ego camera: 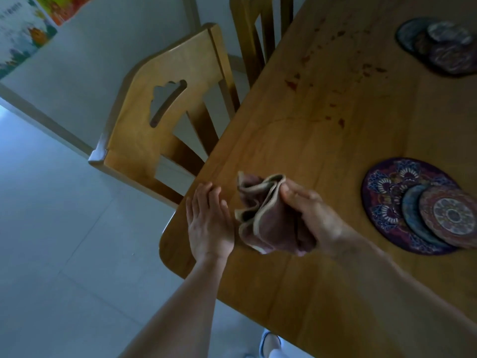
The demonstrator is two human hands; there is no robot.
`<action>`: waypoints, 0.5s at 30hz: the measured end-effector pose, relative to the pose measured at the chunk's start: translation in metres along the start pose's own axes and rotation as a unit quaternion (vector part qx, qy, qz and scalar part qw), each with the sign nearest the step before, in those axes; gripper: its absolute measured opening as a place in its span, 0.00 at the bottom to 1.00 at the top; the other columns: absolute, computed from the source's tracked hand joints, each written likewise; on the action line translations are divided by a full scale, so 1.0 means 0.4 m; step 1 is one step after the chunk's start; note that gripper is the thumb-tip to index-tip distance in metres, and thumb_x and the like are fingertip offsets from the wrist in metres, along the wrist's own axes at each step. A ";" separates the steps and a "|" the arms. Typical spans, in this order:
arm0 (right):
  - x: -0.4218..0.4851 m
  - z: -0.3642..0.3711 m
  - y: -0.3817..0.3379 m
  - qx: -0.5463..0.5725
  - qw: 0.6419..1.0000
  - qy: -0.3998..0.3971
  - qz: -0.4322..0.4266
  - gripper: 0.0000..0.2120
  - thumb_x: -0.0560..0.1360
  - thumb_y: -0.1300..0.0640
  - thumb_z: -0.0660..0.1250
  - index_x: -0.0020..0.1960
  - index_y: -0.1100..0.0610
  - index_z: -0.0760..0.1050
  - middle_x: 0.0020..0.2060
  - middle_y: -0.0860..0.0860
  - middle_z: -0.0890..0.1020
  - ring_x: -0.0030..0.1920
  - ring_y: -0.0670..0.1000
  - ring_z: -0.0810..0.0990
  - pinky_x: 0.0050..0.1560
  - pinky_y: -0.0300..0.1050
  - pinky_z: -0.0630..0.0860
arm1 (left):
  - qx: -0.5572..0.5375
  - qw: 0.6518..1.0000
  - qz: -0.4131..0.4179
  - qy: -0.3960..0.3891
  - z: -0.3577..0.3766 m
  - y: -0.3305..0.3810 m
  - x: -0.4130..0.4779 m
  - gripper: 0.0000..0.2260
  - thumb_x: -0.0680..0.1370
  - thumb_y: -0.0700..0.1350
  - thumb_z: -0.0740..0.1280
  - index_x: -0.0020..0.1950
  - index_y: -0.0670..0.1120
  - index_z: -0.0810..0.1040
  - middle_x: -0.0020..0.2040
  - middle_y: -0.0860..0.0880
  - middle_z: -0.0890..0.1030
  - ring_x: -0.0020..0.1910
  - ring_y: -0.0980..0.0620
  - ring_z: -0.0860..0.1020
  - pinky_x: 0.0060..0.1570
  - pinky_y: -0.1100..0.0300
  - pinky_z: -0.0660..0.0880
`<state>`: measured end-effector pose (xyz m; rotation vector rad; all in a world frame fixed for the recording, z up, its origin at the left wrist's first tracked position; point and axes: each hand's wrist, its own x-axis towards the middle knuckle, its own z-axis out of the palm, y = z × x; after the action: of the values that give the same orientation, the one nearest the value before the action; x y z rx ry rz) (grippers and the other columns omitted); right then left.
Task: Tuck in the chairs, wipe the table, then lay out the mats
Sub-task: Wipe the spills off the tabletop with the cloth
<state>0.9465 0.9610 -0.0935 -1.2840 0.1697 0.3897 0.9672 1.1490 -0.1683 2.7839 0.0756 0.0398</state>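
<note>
Right hand (315, 215) grips cloth (268, 223); left hand (209, 223) flat, seemingly touching table (335, 138).

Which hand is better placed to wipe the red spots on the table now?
Right. The right hand grips the cloth over the table, and the red spots lie ahead of it. The left hand is open and holds nothing.

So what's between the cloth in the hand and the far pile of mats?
In the head view, only wooden table speckled with reddish spots lies between the cloth and the far pile of mats.
</note>
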 end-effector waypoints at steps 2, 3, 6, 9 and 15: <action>0.017 -0.053 -0.027 -0.099 0.991 0.093 -0.016 0.14 0.82 0.56 0.59 0.65 0.52 0.76 0.59 0.46 0.81 0.61 0.44 0.78 0.61 0.35 0.73 | -0.006 1.000 -0.005 0.005 0.000 0.000 -0.003 0.17 0.83 0.49 0.53 0.69 0.46 0.69 0.72 0.47 0.67 0.75 0.49 0.60 0.77 0.50 0.52; 0.025 -0.080 -0.029 -0.177 0.970 0.166 -0.037 0.16 0.83 0.56 0.58 0.69 0.49 0.73 0.64 0.43 0.77 0.67 0.43 0.73 0.65 0.34 0.69 | -0.005 1.000 -0.004 0.008 0.002 -0.001 -0.003 0.17 0.83 0.50 0.52 0.70 0.46 0.69 0.72 0.48 0.67 0.75 0.49 0.60 0.77 0.51 0.52; 0.027 -0.098 0.010 -0.345 0.902 0.245 -0.085 0.19 0.82 0.45 0.55 0.72 0.44 0.68 0.73 0.43 0.67 0.73 0.45 0.63 0.71 0.50 0.63 | -0.006 1.000 -0.001 0.014 0.007 -0.006 -0.002 0.17 0.83 0.50 0.53 0.69 0.47 0.69 0.71 0.50 0.66 0.74 0.50 0.61 0.77 0.50 0.54; 0.007 -0.036 0.124 -0.604 0.780 0.152 -0.065 0.26 0.79 0.35 0.51 0.74 0.42 0.65 0.78 0.47 0.57 0.78 0.49 0.53 0.75 0.56 0.54 | -0.006 1.000 0.013 0.024 0.010 -0.001 -0.005 0.17 0.83 0.49 0.53 0.68 0.46 0.70 0.70 0.48 0.67 0.74 0.49 0.62 0.75 0.48 0.58; 0.146 -0.040 0.125 -0.721 0.668 0.167 -0.080 0.28 0.80 0.37 0.47 0.76 0.45 0.63 0.79 0.53 0.53 0.78 0.56 0.51 0.76 0.62 0.49 | -0.013 0.999 0.007 0.030 0.014 -0.001 -0.004 0.17 0.83 0.50 0.53 0.68 0.47 0.71 0.71 0.49 0.68 0.74 0.50 0.62 0.75 0.47 0.59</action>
<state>0.9831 0.9683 -0.1627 -2.9538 0.0148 0.0456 0.9657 1.1471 -0.1737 2.7583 0.0715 0.1266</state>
